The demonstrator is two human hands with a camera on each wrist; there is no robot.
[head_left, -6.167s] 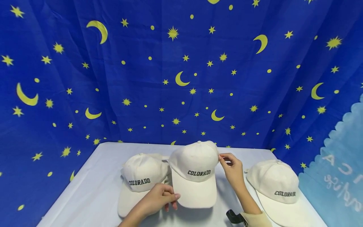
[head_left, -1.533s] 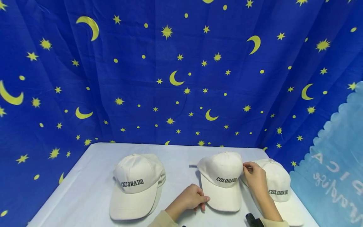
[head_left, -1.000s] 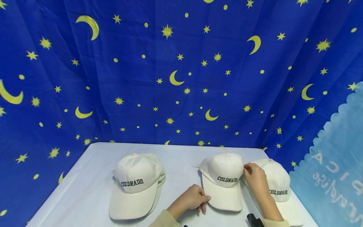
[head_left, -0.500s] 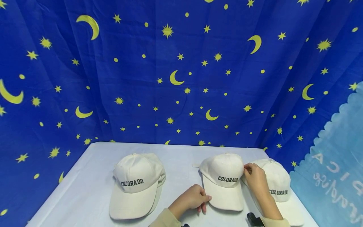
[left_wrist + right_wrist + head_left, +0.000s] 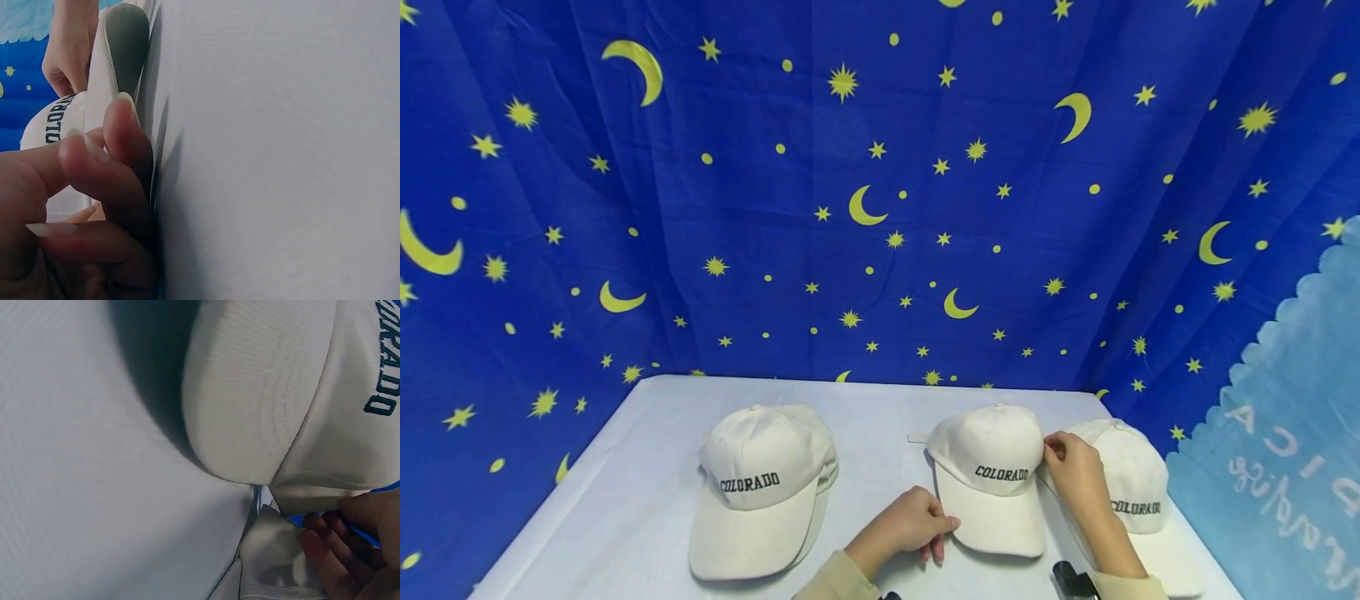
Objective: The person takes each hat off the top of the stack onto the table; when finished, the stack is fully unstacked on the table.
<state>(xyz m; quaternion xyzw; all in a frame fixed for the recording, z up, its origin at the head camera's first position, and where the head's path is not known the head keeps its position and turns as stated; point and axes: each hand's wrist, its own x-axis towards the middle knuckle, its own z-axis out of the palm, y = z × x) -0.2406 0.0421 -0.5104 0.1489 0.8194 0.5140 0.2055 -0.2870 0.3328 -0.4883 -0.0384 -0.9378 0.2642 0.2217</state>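
Note:
A white baseball cap (image 5: pixel 988 521) with COLORADO lettering stands at the right of centre in the head view, its brim facing me. My left hand (image 5: pixel 912 523) pinches the left edge of that brim between thumb and finger. My right hand (image 5: pixel 1077 468) pinches the cap's right side, at the lower crown. The right wrist view shows this grip, with the right hand (image 5: pixel 356 550) at the fabric beside the brim (image 5: pixel 250 394). In the left wrist view, the left hand's (image 5: pixel 94 194) fingers are curled by the brim's edge.
A similar cap (image 5: pixel 752 533) stands at the left, with another cap partly hidden behind it. Close behind my right forearm, a further COLORADO cap (image 5: pixel 1127 475) is partly covered. All rest on a white-covered table (image 5: pixel 865 417) before a blue star-and-moon curtain (image 5: pixel 760 217).
Since the oldest frame, both hands have carried the gripped cap rightward and lower, away from the left caps and beside the right one. Over the last second almost nothing moves.

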